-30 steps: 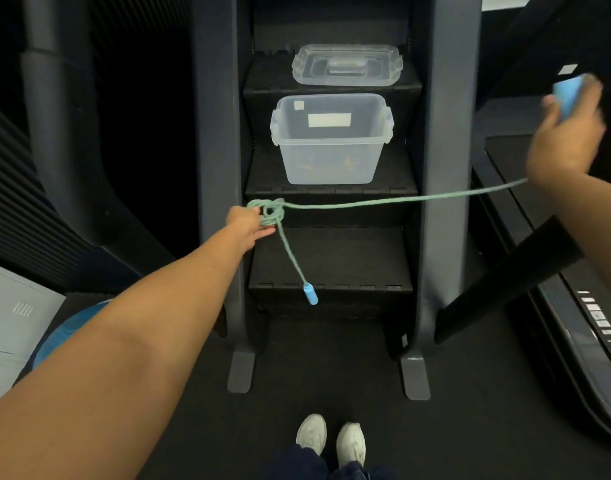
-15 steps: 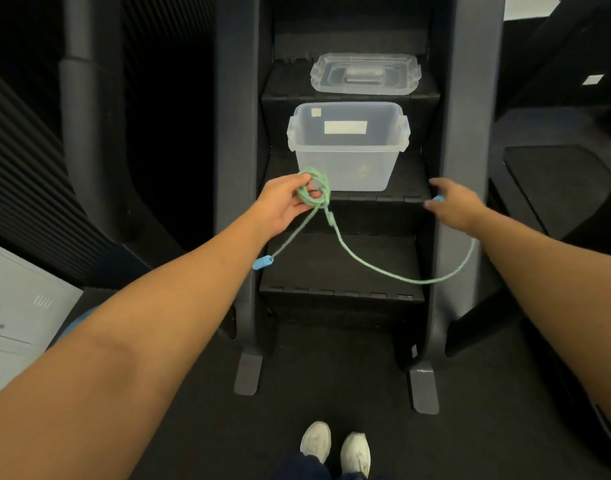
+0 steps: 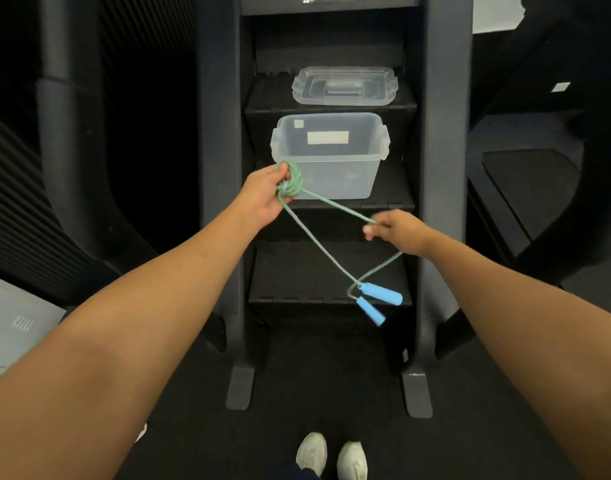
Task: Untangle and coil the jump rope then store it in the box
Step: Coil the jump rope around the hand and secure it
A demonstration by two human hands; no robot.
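Observation:
My left hand (image 3: pixel 264 197) grips a small bundle of green jump rope coils (image 3: pixel 290 181), held in front of the left corner of the clear plastic box (image 3: pixel 330 157). From the bundle two strands run down to the right. My right hand (image 3: pixel 399 232) pinches one strand of the rope (image 3: pixel 335 204). Both blue handles (image 3: pixel 380 299) hang together below my right hand, in front of a lower black step. The box stands open on a black step, and its clear lid (image 3: pixel 344 86) lies on the step above.
The black steps (image 3: pixel 318 268) sit between two dark uprights (image 3: pixel 224 168) with feet on the dark floor. My white shoes (image 3: pixel 332 453) show at the bottom. A grey cabinet (image 3: pixel 9 327) is at the far left, and dark gym equipment (image 3: pixel 526 188) at the right.
My right hand has let go of the blue handle and now pinches the rope closer to the bundle. Both handles now dangle together. The coil in my left hand has grown thicker.

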